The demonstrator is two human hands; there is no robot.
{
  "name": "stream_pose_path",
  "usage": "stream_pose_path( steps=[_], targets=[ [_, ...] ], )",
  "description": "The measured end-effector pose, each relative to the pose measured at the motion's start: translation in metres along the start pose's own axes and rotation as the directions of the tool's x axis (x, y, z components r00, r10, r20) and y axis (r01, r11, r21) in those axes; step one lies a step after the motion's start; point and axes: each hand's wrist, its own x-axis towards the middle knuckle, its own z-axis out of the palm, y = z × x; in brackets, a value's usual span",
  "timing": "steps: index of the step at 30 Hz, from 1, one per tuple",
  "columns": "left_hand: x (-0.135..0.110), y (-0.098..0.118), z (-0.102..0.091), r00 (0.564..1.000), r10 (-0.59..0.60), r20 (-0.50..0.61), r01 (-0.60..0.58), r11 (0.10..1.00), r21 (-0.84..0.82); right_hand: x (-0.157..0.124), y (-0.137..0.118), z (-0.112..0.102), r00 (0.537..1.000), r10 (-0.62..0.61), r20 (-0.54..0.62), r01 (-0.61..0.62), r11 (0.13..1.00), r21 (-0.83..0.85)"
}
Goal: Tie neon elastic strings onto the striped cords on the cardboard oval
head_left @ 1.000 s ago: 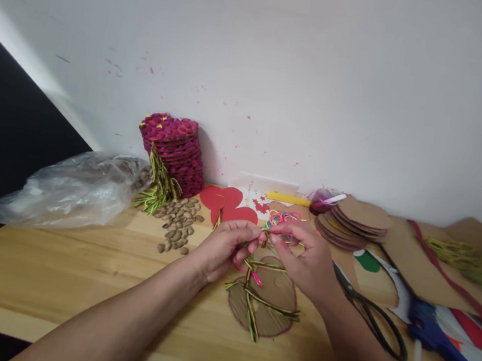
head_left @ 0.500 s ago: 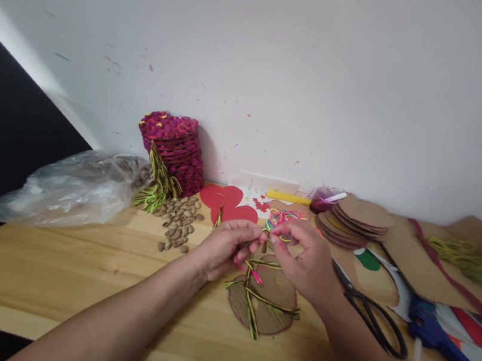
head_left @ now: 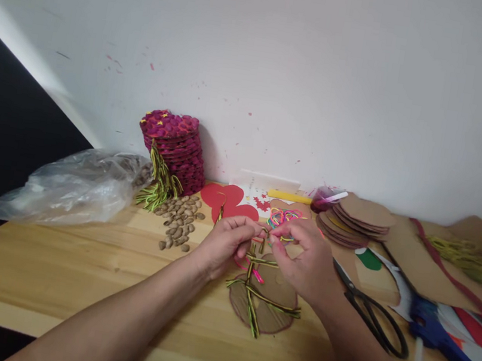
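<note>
My left hand and my right hand meet at the middle of the table, fingertips almost touching. Between them both pinch a short piece of dark green and yellow yarn, whose end hangs down. Just below lies a cardboard disc with a dark reddish rim. Several strands of black and yellow yarn are laid across it, crossing one another. A pink cord shows under the left fingers. Behind my hands sits a tangle of bright coloured cord, partly covered by my right hand.
At the left are a clear plastic bag, a pile of brown seeds and a purple stack with a tassel. Red paper circles lie behind. Rightward are cardboard discs, black-handled scissors and a blue glue gun.
My fingers have shifted very slightly around the yarn, and both hands keep their pinch. The things on the table stay where they were.
</note>
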Motion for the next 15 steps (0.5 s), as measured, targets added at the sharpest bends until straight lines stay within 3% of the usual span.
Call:
stream_pose_path(
  steps=[7, 15],
  targets=[
    [0.002, -0.0036, -0.0003, 1.0, -0.006, -0.021, 0.006, 1.0, -0.014, 0.0005, -0.0035, 0.0007, 0.992, 0.094, 0.087, -0.095, 0.996, 0.001],
    [0.0034, -0.0055, -0.0019, 1.0, 0.001, 0.017, -0.002, 0.999, 0.037, 0.0015, 0.0044, -0.0018, 0.989, 0.14, 0.053, -0.14, 0.99, -0.015]
  ],
)
